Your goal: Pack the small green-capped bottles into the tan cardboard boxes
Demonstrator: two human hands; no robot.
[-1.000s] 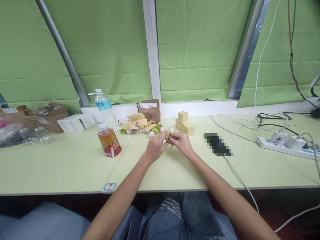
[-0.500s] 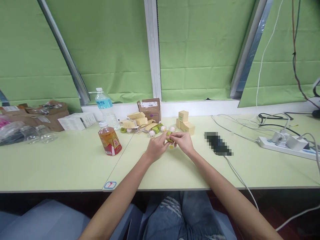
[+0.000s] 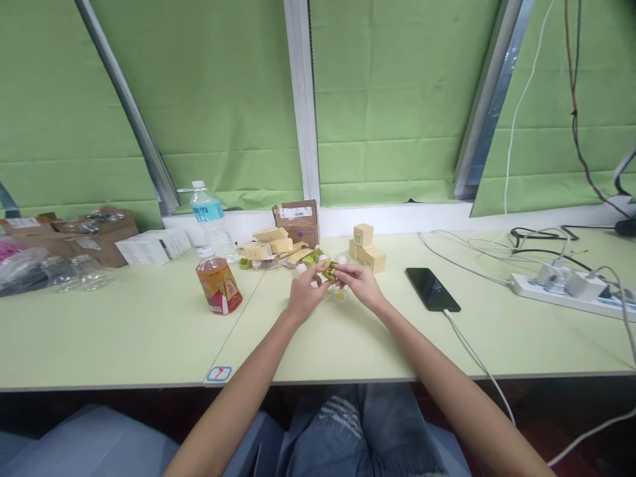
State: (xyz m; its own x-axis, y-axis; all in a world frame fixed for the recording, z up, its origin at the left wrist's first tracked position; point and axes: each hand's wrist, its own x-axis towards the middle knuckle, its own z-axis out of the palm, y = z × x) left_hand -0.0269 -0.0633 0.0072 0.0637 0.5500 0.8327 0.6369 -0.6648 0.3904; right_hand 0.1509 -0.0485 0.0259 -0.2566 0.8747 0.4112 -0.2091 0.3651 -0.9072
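Both hands meet over the middle of the table, closed on one small green ring-shaped piece [image 3: 328, 269]. My left hand [image 3: 307, 290] grips its left side, and my right hand [image 3: 362, 283] pinches it from the right. Just below the fingers a small clear item with a yellow centre [image 3: 340, 293] rests on the table. Small pale round pieces [image 3: 301, 268] and more green pieces [image 3: 312, 258] lie behind my left hand. Small tan boxes [image 3: 372, 258] are stacked behind my right hand. Flattened tan boxes [image 3: 258, 250] are heaped to the left.
A red-labelled drink bottle [image 3: 219, 283] and a water bottle [image 3: 211, 218] stand left. A black phone [image 3: 432, 289] with a cable lies right, near a power strip [image 3: 541, 291]. White boxes [image 3: 144, 248] and a brown carton [image 3: 298, 224] are farther back.
The green piece has shifted slightly left and up and is turned differently between my fingers. Both hands still hold it.
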